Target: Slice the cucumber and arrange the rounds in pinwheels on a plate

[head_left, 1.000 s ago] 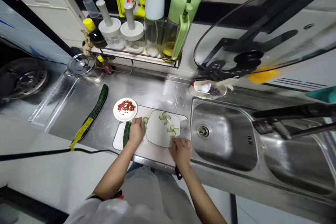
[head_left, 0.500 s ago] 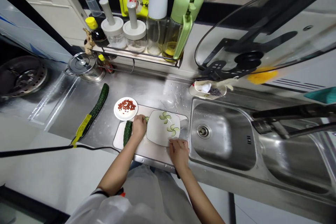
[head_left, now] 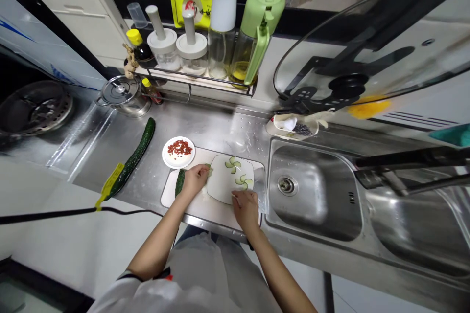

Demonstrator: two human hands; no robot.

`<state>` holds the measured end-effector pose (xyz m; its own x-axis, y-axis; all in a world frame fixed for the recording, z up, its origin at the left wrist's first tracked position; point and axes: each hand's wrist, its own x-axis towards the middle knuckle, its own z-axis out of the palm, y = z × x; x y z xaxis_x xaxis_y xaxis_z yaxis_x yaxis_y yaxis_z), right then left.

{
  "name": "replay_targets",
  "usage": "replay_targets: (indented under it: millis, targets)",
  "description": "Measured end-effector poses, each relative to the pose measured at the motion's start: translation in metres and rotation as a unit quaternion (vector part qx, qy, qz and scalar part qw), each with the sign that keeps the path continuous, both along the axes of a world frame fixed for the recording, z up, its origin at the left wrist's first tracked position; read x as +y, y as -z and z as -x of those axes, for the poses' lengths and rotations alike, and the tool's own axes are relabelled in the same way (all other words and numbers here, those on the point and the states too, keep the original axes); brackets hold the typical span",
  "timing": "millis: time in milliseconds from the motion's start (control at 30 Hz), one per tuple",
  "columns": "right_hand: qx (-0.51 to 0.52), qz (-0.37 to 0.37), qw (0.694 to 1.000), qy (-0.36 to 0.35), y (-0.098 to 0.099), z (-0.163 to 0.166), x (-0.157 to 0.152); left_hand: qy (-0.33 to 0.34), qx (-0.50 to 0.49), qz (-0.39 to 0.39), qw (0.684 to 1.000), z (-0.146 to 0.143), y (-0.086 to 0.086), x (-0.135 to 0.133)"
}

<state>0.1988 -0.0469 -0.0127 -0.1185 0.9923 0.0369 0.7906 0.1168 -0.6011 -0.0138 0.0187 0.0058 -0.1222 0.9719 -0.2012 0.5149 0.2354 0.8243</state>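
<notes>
A white square plate (head_left: 223,187) lies on a pale cutting board (head_left: 205,208) and carries two pinwheels of cucumber slices (head_left: 238,172). My left hand (head_left: 193,180) is at the plate's left edge, its fingers pinched on a cucumber slice (head_left: 209,170). A cut piece of cucumber (head_left: 179,182) lies on the board just left of that hand. My right hand (head_left: 245,208) rests at the plate's near edge with its fingers curled; what it holds, if anything, I cannot make out.
A small round dish of red bits (head_left: 178,151) sits behind the board. A whole cucumber (head_left: 134,157) with a yellow band lies to the left. The sink (head_left: 312,195) is on the right. A rack of bottles (head_left: 205,44) and a lidded steel pot (head_left: 123,95) line the back.
My left hand lifted off the cucumber piece and moved right to the plate's edge with a slice pinched. My right hand shifted slightly left along the plate's near edge.
</notes>
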Motion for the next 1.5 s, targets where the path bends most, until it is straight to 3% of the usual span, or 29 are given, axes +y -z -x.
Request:
replay_targets:
  millis: [133,300,433,600,733,833,1033,1167,1267,1367,1500]
  targets:
    - [0.096,0.001,0.995,0.012,0.002,0.007,0.016,0.070,-0.105,0.050,0.991,-0.010,0.000,-0.004]
    - [0.183,0.083,0.979,0.042,0.003,0.011,0.030,0.130,-0.177,0.105,0.970,-0.027,-0.002,-0.007]
    - [0.227,0.144,0.962,0.048,0.002,0.008,0.030,0.123,-0.186,0.115,0.968,-0.033,0.001,-0.009]
    - [0.226,0.139,0.963,0.048,-0.005,0.004,0.028,0.091,-0.192,0.176,0.961,-0.035,0.008,-0.010]
    - [0.198,0.103,0.975,0.019,-0.015,0.002,0.029,0.041,-0.261,0.310,0.913,-0.041,0.008,-0.007]
    - [0.190,0.081,0.978,-0.001,-0.019,0.001,0.029,0.024,-0.303,0.351,0.886,-0.045,0.008,-0.004]
    - [0.195,0.112,0.974,0.031,-0.015,-0.001,0.026,-0.004,-0.356,0.344,0.869,-0.047,0.011,0.000]
    - [0.220,0.167,0.958,0.077,-0.009,0.001,0.023,-0.029,-0.350,0.333,0.875,-0.050,0.017,0.000]
    - [0.236,0.197,0.946,0.104,-0.005,0.003,0.021,-0.027,-0.315,0.286,0.905,-0.055,0.021,-0.003]
    - [0.232,0.205,0.943,0.122,0.000,0.004,0.019,0.006,-0.219,0.198,0.955,-0.059,0.022,-0.008]
    - [0.152,0.173,0.964,0.129,0.005,0.007,0.014,0.088,-0.069,0.077,0.991,-0.062,0.018,-0.016]
